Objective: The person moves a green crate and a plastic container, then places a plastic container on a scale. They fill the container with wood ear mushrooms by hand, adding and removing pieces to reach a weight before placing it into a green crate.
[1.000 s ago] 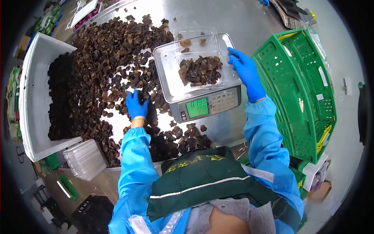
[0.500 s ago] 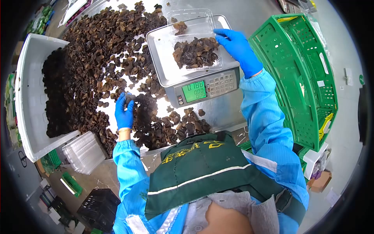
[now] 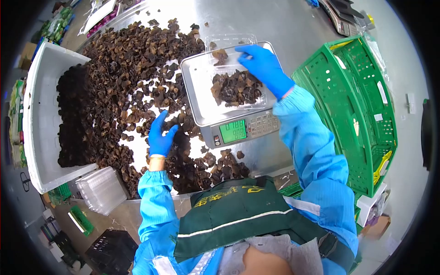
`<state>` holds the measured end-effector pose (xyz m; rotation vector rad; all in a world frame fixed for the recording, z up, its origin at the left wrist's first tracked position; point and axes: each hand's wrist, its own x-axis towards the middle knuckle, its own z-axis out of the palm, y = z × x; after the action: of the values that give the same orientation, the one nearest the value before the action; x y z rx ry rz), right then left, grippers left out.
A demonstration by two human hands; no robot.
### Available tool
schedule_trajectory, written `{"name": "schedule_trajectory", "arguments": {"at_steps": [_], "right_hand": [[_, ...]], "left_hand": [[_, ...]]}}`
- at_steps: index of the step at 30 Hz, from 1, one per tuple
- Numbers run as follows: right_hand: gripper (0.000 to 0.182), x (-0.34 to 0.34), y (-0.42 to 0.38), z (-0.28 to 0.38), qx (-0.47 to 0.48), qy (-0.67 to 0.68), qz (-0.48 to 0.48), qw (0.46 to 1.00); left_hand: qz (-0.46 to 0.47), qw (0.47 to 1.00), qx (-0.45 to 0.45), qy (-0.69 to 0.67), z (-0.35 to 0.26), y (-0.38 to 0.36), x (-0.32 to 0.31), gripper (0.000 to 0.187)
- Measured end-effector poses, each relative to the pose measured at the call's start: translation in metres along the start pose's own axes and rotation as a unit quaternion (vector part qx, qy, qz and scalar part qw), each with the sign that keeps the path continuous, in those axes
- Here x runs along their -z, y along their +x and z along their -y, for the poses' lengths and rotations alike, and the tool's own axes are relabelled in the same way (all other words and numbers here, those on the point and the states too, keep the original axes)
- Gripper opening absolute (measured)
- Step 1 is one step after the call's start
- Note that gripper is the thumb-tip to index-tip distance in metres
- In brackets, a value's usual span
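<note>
Now, line by line:

Edges: the white bin (image 3: pixel 41 114) lies tipped along the left of the counter (image 3: pixel 293 27), its open mouth toward the heap; the green crate (image 3: pixel 362 105) closes off the right side.

Open room: bare steel shows beyond the scale and in a strip between the scale and the green crate; the left half of the counter is covered by the dried mushrooms (image 3: pixel 123 68).

Scale: the scale (image 3: pixel 238 128) stands right of the heap, its steel pan (image 3: pixel 201 91) tilted in the head view, green display lit toward the person.

Container: the clear clamshell container (image 3: pixel 238 68) lies on the pan, lid flap thrown back; a dark portion of mushrooms fills its near half and a few pieces sit on the flap.

Right hand: the right hand (image 3: pixel 259 64), in a blue glove, reaches over the container, fingers bent down onto its far half; whether they pinch any pieces cannot be told.

Left hand: the left hand (image 3: pixel 160 135), also gloved, rests on the loose mushrooms near the scale's left corner, fingers apart and curled into the pieces.

Surface: stainless steel, scattered with mushroom pieces up to the near edge.

Room: a stack of empty clear containers (image 3: pixel 101 190) sits below the counter's near-left edge; a dark crate (image 3: pixel 110 250) stands on the floor.
</note>
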<state>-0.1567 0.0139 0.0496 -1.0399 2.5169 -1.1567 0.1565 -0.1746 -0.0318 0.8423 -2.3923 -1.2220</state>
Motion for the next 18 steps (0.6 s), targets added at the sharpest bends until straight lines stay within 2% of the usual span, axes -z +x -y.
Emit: {"name": "schedule_trajectory", "arguments": {"at_steps": [1,2,3,5,6,8,9,10,12,14,15,16,17,18], "right_hand": [[0.025,-0.014,0.015,0.000,0.066,-0.016,-0.011,0.998],[0.022,-0.029,0.030,-0.002,0.131,-0.032,-0.022,0.991],[0.022,-0.044,0.043,-0.006,0.133,-0.031,-0.023,0.990],[0.016,-0.071,0.069,-0.020,0.187,-0.192,0.096,0.959],[0.016,-0.077,0.078,-0.026,0.187,-0.192,0.095,0.959],[0.012,-0.081,0.091,-0.034,0.156,-0.097,0.101,0.978],[0.016,-0.062,0.088,-0.018,0.117,-0.058,0.135,0.982],[0.016,-0.049,0.081,-0.011,0.114,-0.059,0.136,0.982],[0.018,-0.027,0.063,-0.004,0.049,0.030,0.153,0.987],[0.020,-0.003,0.032,0.011,0.073,0.024,0.173,0.982],[0.018,-0.004,0.022,0.001,0.120,0.016,0.168,0.978],[0.023,0.001,0.009,0.004,0.114,-0.038,0.171,0.978],[0.025,0.001,-0.004,-0.004,0.159,-0.010,0.132,0.978],[0.027,0.002,-0.017,-0.012,0.204,0.017,0.092,0.975]], "left_hand": [[0.002,0.998,0.034,-0.057,-0.001,0.010,-0.007,0.054],[0.010,0.992,0.086,-0.093,-0.038,0.019,-0.008,0.049],[0.020,0.989,0.061,-0.129,-0.037,0.030,-0.016,0.048],[0.046,0.969,0.037,-0.240,-0.043,0.053,-0.031,0.045],[0.064,0.947,0.038,-0.313,-0.053,0.062,-0.039,0.044],[0.061,0.956,0.034,-0.284,-0.068,0.076,-0.049,0.042],[0.068,0.947,0.052,-0.310,-0.073,0.083,-0.055,0.042],[0.077,0.936,0.070,-0.336,-0.076,0.090,-0.060,0.042],[0.083,0.906,0.125,-0.396,-0.069,0.110,-0.074,0.042],[0.083,0.890,0.175,-0.413,-0.078,0.132,-0.084,0.041],[0.096,0.871,0.197,-0.439,-0.076,0.144,-0.090,0.040],[0.110,0.851,0.218,-0.465,-0.074,0.154,-0.098,0.040],[0.128,0.824,0.221,-0.506,-0.072,0.162,-0.106,0.037],[0.132,0.823,0.220,-0.506,-0.070,0.169,-0.112,0.037]]}}
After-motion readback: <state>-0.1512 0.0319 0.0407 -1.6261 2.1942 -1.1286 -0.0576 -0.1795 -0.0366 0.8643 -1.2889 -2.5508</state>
